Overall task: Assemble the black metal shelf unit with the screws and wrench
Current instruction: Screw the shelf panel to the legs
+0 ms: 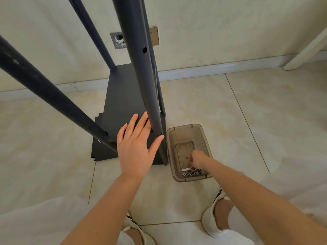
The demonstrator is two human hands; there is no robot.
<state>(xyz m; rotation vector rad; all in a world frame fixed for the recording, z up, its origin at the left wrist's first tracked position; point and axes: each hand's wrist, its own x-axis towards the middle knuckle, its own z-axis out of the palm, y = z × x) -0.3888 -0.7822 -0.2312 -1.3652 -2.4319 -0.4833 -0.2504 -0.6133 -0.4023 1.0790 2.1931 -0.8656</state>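
The left hand (134, 147) spreads open beside the shelf unit's upright post (141, 68); the right hand (197, 159) is in the tray (203, 138), grip unclear.

The shelf panel (122, 96) lies on the floor at centre, with poles rising from its corners. The bin (206, 138) sits just beside it at 4 o'clock. At the bin's near end lie the wrench (187, 169) and what seem to be screws (193, 173). The right hand (197, 158) is inside the bin, the left hand (136, 147) is over the panel's near edge, and the wall socket (154, 36) is behind at 12 o'clock
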